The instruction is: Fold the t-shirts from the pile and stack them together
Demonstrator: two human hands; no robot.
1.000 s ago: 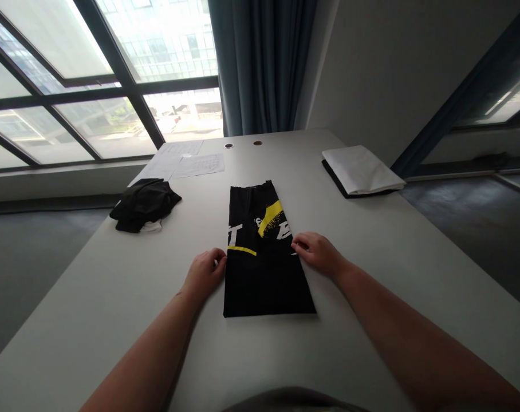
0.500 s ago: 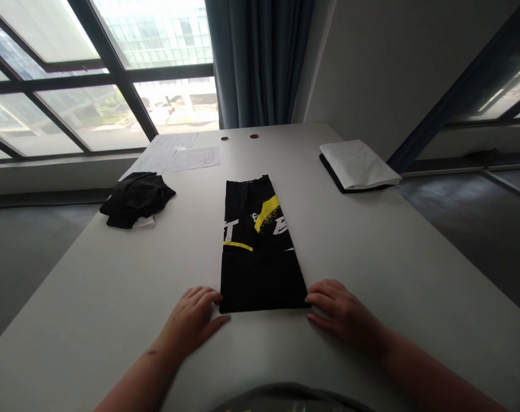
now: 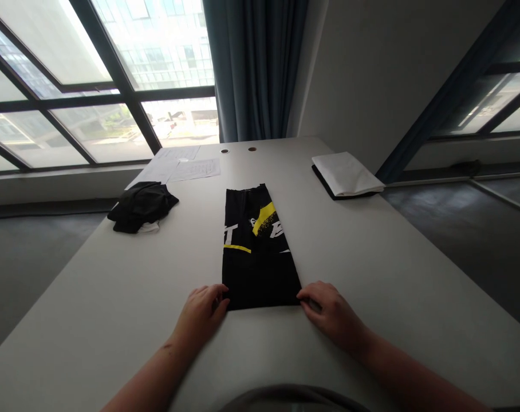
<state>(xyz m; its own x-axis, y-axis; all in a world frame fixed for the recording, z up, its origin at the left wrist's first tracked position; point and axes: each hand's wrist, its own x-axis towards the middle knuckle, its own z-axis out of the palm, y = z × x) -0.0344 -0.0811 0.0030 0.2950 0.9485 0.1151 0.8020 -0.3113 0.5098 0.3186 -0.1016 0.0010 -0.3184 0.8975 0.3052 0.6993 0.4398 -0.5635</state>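
Note:
A black garment (image 3: 260, 274) with yellow and white print lies folded into a long strip on the white table, its near edge toward me. My left hand (image 3: 205, 306) pinches the near left corner between thumb and fingers. At the near right corner, my right hand (image 3: 326, 312) has its thumb and fingertips closed on the cloth. The fabric lies flat between the two hands, and the printed part is at its far half. Whether it is a shirt cannot be made out in this folded state.
A crumpled black cloth (image 3: 142, 206) with a bit of white lies on the left of the table (image 3: 114, 309). Paper sheets (image 3: 195, 169) are behind it. To the right sits a folded white cloth (image 3: 346, 173) on something black. Two cable holes (image 3: 252, 149) are near the far edge.
Both hands have closed from loosely touching the near corners to pinching them. My left thumb has come up onto the cloth's edge. The view has tilted up slightly.

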